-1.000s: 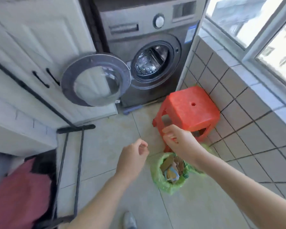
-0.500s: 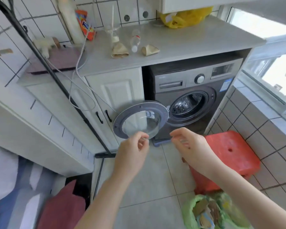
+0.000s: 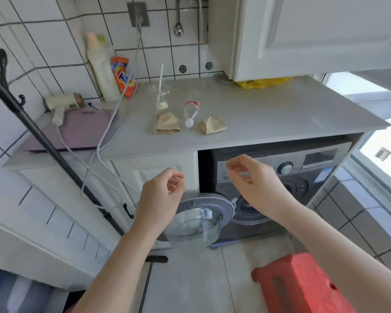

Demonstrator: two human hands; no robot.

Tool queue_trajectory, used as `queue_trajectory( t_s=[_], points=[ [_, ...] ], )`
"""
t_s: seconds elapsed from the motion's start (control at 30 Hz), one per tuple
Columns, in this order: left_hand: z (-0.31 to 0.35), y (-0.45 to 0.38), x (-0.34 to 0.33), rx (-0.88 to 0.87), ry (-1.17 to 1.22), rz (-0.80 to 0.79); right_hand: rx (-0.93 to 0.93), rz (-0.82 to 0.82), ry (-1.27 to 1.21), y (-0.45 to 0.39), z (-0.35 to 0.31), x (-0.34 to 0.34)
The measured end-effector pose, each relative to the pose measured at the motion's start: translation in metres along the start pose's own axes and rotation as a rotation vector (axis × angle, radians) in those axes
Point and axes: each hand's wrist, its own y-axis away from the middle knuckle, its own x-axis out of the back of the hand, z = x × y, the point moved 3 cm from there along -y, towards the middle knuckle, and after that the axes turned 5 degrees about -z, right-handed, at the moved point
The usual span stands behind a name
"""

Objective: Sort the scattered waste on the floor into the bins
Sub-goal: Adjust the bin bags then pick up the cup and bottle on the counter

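Note:
My left hand [image 3: 160,197] and my right hand [image 3: 253,181] hang in front of the cabinet and washing machine, both empty with fingers loosely curled and apart. On the grey countertop [image 3: 280,114] lie two crumpled brown paper pieces [image 3: 167,124] [image 3: 212,125], a small clear plastic bottle [image 3: 191,112] on its side with a white cap, and a clear plastic cup with a white straw [image 3: 160,96]. The green-bagged bin is out of view.
A washing machine [image 3: 303,168] stands under the counter with its round door [image 3: 201,220] swung open. A red plastic stool [image 3: 303,285] sits at lower right. A black pole [image 3: 43,141] slants across the left. A detergent bottle [image 3: 102,64], an orange packet and a yellow bag [image 3: 257,83] rest at the counter's back.
The view has lifted from the floor and the green bin to the countertop. Both hands rose with it and stay empty. The bin has left the frame.

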Motion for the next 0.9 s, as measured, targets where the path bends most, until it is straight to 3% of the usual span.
queue_trajectory(
  t_s=[0.2, 0.4, 0.63, 0.8, 0.9],
  points=[
    [-0.016, -0.081, 0.001, 0.038, 0.030, 0.036, 0.055, -0.055, 0.060, -0.092, 0.010, -0.002],
    [-0.050, -0.165, -0.005, -0.042, -0.112, 0.028, 0.070, -0.016, 0.229, -0.173, 0.036, -0.025],
    [-0.094, -0.270, -0.013, -0.131, -0.377, 0.053, -0.102, 0.009, 0.409, -0.250, 0.058, -0.055],
    [-0.120, -0.311, -0.030, -0.101, -0.447, -0.122, -0.263, -0.020, 0.425, -0.282, 0.071, -0.078],
    [-0.130, -0.317, -0.035, -0.148, -0.418, -0.135, -0.287, 0.003, 0.496, -0.285, 0.079, -0.087]
  ],
)
